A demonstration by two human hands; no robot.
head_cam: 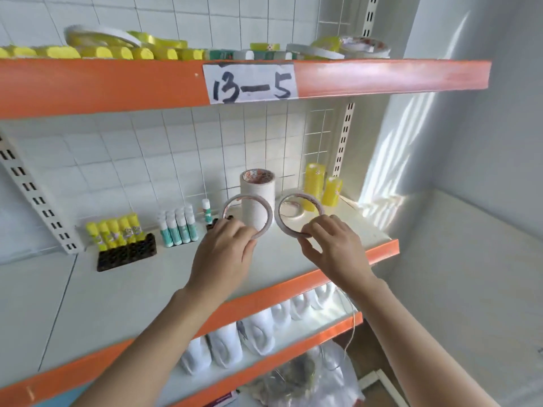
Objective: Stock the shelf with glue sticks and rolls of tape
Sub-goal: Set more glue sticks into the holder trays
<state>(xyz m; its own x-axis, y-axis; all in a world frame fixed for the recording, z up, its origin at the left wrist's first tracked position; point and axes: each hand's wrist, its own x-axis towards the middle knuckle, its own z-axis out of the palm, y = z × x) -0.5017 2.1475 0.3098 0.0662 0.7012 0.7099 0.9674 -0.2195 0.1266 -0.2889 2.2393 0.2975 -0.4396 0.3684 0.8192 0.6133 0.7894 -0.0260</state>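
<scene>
My left hand (224, 251) pinches a thin white tape roll (266, 214) by its lower edge, holding it upright above the middle shelf (147, 286). My right hand (335, 246) pinches a second thin tape roll (317, 204) the same way, just to the right. Behind them stands a tall stack of white tape rolls (258, 186), with one flat roll (296, 214) lying beside it. Yellow tape stacks (321, 189) stand at the back right. Yellow glue sticks (114, 232) sit in a black tray (129, 254), and white-and-teal glue sticks (177, 229) stand next to them.
The top shelf (117, 83), labelled 13-5, carries yellow glue sticks (88, 52) and tape rolls (338, 47). White bottles (255, 333) line the shelf below. A plastic bag (308, 380) lies at the bottom. A wall (470, 201) closes the right side.
</scene>
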